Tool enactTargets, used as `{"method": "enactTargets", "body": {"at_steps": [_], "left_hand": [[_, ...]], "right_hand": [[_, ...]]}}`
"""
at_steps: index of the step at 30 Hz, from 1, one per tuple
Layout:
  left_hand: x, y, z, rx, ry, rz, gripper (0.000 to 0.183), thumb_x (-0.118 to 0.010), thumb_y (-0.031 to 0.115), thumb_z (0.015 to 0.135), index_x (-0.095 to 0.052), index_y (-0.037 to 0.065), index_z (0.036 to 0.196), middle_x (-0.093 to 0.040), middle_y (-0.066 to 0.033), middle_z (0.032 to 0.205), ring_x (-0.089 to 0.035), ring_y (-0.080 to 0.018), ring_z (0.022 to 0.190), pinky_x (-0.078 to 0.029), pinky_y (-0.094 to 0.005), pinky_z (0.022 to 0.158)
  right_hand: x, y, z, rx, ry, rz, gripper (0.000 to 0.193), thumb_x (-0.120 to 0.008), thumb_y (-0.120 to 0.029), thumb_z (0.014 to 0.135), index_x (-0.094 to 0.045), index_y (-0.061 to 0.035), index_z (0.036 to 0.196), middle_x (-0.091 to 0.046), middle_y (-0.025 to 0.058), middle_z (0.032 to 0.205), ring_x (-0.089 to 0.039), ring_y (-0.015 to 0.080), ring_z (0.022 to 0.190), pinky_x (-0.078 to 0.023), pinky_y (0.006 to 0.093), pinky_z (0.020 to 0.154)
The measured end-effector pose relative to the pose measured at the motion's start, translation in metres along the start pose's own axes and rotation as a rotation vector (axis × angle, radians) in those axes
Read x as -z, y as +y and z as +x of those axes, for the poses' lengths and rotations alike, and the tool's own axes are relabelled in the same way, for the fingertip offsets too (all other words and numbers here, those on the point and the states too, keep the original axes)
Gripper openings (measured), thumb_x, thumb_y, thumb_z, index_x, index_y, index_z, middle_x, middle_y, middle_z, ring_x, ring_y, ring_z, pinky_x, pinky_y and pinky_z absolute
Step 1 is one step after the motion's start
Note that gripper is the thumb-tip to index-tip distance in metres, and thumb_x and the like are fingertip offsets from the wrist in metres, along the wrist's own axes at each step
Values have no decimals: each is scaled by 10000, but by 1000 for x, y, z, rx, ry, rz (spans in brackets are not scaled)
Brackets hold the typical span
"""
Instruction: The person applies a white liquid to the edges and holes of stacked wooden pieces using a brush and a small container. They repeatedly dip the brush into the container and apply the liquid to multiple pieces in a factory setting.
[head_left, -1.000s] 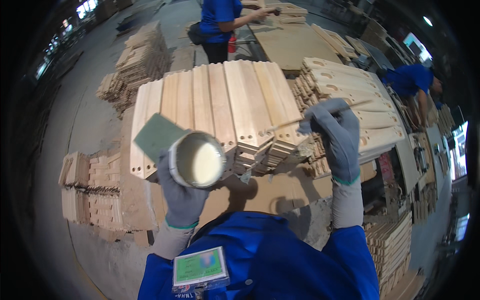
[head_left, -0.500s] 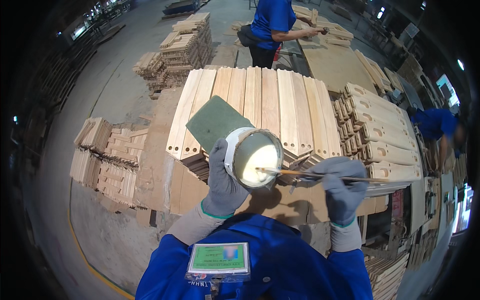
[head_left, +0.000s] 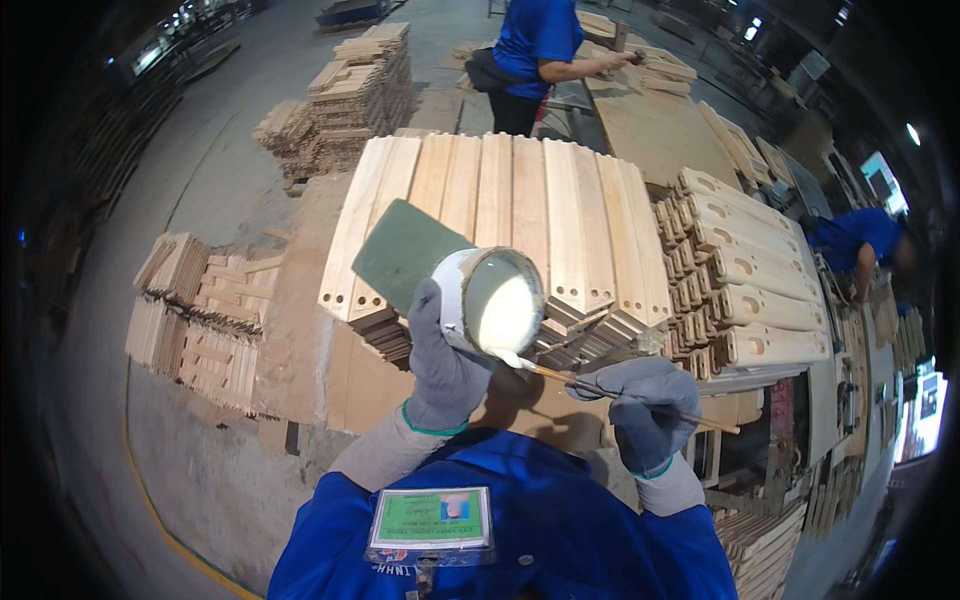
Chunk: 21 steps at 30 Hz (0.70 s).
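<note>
Gripping round pot point(head_left: 453, 287), cream-tipped brush point(head_left: 560, 377)

glare burns white at the right (the corners sink to black). shadows darken the cardboard point(head_left: 365, 388). the yellow line point(head_left: 150, 502) bends.

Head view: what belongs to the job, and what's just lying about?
Likely in the job:
White round can of cream liquid, in grey-gloved left hand
Slim wooden-handled brush, in grey-gloved right hand
Flat green rectangular sheet, beside can
Pale wooden boards with round holes, ahead

Likely lying about:
Tall tan wooden stack, farther off
Low tan wooden stacks, left
</note>
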<state>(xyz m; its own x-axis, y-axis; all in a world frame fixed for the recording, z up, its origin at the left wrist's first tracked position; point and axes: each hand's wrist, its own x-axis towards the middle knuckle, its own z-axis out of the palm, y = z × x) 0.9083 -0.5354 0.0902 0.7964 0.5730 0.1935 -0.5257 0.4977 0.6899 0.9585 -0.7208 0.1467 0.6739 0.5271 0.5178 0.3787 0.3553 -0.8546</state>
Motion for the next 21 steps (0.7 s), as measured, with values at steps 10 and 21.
{"method": "enactTargets", "body": {"at_steps": [10, 21], "left_hand": [[26, -6, -3, 22, 74, -127, 451, -420, 365, 980, -397, 104, 1347, -462, -101, 1353, -474, -254, 1245, -436, -455, 1038], [38, -13, -13, -340, 13, 555, 697, -703, 20, 776, -319, 90, 1352, -439, -137, 1330, -466, -285, 1232, -419, -474, 1045]], "right_hand": [[105, 16, 68, -296, 329, -488, 259, -720, -221, 837, -612, 14, 824, -596, 44, 641, -569, 82, 558, -475, 233, 527], [111, 43, 67, -299, 221, -768, 312, -716, -287, 822, -629, 11, 795, -580, 48, 571, -581, 90, 508, -470, 254, 469]]}}
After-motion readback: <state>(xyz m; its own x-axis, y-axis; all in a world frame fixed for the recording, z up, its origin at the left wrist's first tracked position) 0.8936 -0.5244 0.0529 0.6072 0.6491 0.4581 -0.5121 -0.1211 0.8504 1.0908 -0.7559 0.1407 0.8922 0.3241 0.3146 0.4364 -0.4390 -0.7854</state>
